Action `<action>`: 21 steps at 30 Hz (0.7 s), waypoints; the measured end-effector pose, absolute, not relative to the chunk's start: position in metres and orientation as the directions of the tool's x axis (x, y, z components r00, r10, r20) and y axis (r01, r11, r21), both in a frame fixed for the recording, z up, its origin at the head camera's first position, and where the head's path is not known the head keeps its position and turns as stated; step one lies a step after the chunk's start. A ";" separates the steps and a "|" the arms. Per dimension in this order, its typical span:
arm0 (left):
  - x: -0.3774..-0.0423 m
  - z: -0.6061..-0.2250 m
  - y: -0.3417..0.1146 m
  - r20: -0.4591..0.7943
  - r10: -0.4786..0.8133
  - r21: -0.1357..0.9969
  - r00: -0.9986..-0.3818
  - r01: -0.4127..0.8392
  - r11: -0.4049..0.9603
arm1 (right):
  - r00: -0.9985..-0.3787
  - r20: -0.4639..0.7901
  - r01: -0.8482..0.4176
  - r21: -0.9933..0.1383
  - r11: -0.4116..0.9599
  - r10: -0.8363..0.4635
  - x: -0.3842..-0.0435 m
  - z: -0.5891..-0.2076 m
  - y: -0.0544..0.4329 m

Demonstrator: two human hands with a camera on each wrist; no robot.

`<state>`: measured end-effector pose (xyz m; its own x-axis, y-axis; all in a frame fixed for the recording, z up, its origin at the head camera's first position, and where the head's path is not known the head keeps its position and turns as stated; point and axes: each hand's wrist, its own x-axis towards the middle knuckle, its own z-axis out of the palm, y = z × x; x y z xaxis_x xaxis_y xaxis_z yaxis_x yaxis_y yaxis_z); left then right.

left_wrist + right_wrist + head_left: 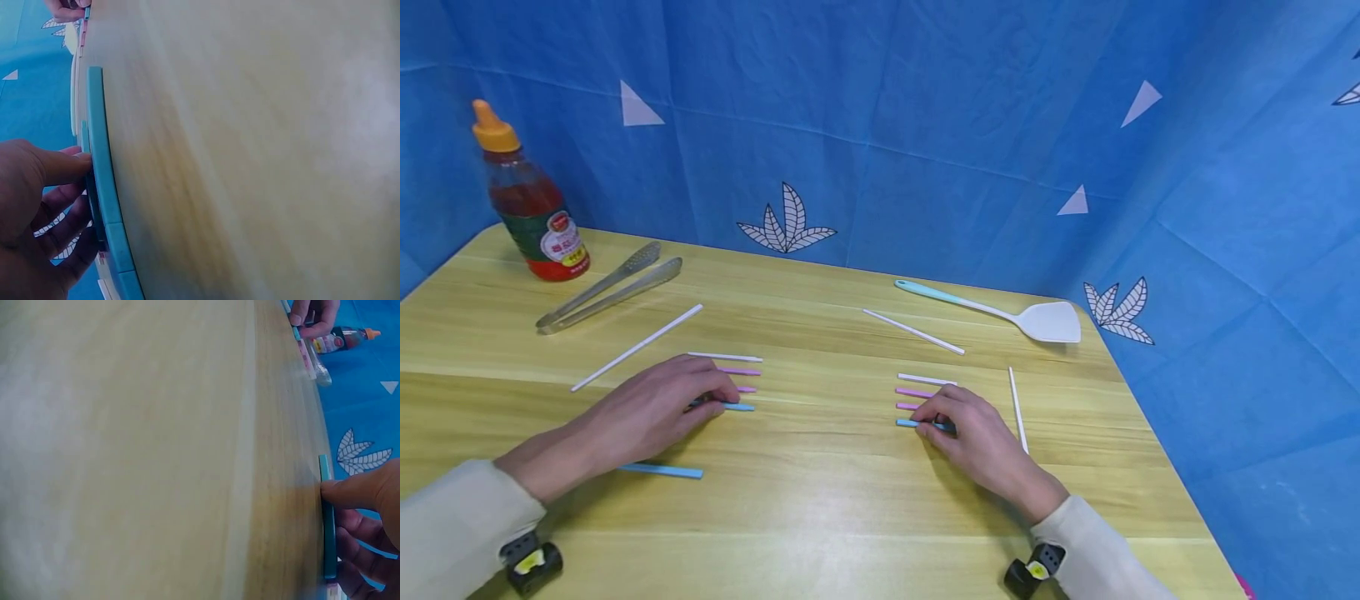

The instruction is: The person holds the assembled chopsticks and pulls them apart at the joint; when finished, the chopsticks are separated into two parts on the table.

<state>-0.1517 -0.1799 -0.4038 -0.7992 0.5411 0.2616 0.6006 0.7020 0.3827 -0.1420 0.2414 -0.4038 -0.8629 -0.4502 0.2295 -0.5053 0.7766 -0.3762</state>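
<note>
My left hand [651,404] pinches a short blue stick [742,407] between thumb and fingers, low over the table. Just beyond it lie two pink sticks [742,371] and a white stick [730,357], roughly parallel and partly covered by the hand. A longer blue stick [670,471] lies nearer, partly under the left wrist. Across the gap, my right hand [981,437] pinches another short blue stick [906,422], its thumb on the near side in the right wrist view. Behind that stick are two pink sticks [913,392] and a white stick [923,379], also in parallel.
Longer white sticks lie farther out: one at left [637,347], one at the back [913,331], one at right [1017,408]. Metal tongs [613,287] and a sauce bottle [538,208] stand back left. A white spatula [1048,322] lies by the back edge, before a blue curtain [925,125].
</note>
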 end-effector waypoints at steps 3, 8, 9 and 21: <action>-0.151 -0.404 -0.180 0.264 0.540 0.367 -0.799 0.601 0.710 | -0.864 0.230 -0.504 -0.375 0.778 -0.449 -0.142 -0.404 0.242; -0.150 -0.400 -0.187 0.249 0.527 0.374 -0.812 0.583 0.721 | -0.863 0.226 -0.505 -0.383 0.774 -0.451 -0.142 -0.405 0.242; -0.150 -0.399 -0.190 0.243 0.521 0.378 -0.818 0.575 0.726 | -0.863 0.226 -0.505 -0.383 0.773 -0.452 -0.142 -0.405 0.242; -0.136 -0.396 -0.259 0.101 0.541 0.439 -0.835 0.525 0.729 | -0.866 0.211 -0.499 -0.393 0.772 -0.453 -0.143 -0.403 0.242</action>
